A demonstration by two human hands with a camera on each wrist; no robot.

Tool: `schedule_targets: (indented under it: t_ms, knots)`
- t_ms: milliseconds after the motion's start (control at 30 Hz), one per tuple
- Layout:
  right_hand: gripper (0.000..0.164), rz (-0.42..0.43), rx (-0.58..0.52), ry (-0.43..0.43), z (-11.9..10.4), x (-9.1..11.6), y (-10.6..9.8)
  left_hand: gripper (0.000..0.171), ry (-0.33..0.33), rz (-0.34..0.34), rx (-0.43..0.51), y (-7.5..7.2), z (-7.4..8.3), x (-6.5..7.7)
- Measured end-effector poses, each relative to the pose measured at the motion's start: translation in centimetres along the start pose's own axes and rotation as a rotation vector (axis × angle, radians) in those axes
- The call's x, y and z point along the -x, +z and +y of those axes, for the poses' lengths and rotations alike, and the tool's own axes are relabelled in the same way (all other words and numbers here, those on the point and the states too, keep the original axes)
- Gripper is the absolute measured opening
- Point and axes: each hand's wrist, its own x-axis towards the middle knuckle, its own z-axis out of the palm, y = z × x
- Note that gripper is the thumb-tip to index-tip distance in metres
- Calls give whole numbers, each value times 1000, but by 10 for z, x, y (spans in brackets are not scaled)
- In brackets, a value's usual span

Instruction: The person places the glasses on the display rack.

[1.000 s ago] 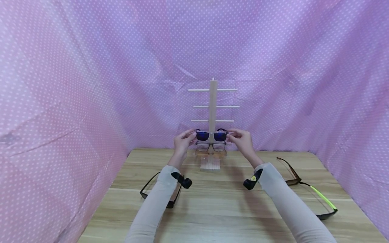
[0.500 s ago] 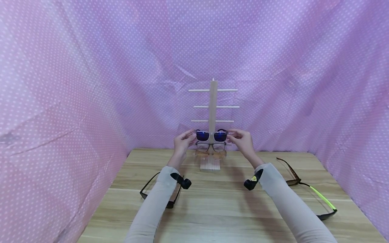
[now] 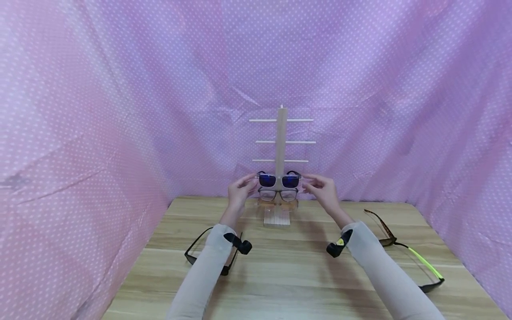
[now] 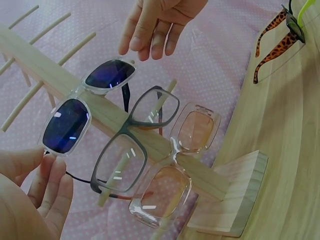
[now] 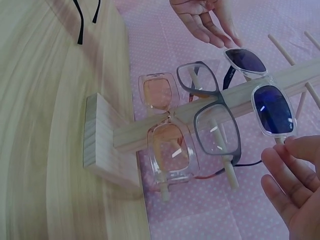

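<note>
Sunglasses point(image 3: 267, 180) with a clear frame and dark blue lenses face me on the wooden display stand point(image 3: 281, 133), above the other eyewear. My left hand point(image 3: 239, 192) pinches their left end between thumb and fingers. Beside the opposite end, my right hand point(image 3: 326, 193) has its thumb and fingers spread slightly apart, just off the frame. Directly below sit grey-framed eyeglasses point(image 4: 138, 129). Lowest on the stand is a clear-framed pair with orange lenses point(image 5: 170, 147).
Three bare rods point(image 3: 300, 142) cross the stand's upper post. Black glasses point(image 3: 225, 270) lie on the wooden table point(image 3: 288, 284) at left, partly behind the left sleeve. At right lie tortoiseshell-armed glasses point(image 3: 387, 242) and a pair with a lime-green arm point(image 3: 426, 262). A pink dotted cloth point(image 3: 256, 53) hangs behind.
My right hand has loosened from the sunglasses and shifted slightly right, with its fingers parting. My left hand has barely moved, and the sunglasses stay in place on the stand.
</note>
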Motion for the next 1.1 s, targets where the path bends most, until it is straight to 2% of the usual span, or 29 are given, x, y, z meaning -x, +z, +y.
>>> schedule_targets:
  t_ms: [200, 433, 633, 967, 1100]
  knots:
    - [34, -21, 29, 23, -1, 13, -19, 31, 36, 9, 25, 3, -5, 12]
    - [34, -46, 139, 18, 5, 26, -53, 31, 31, -52, 47, 15, -15, 32]
    - [36, -97, 238, 45, 6, 42, -86, 31, 26, -107, 20, 26, -32, 51]
    - [30, -128, 337, 7, 18, 78, -140, 31, -21, -241, -41, 53, -64, 84]
    - [28, -163, 373, -21, 21, 89, -159, 28, -39, -292, -109, 64, -80, 93]
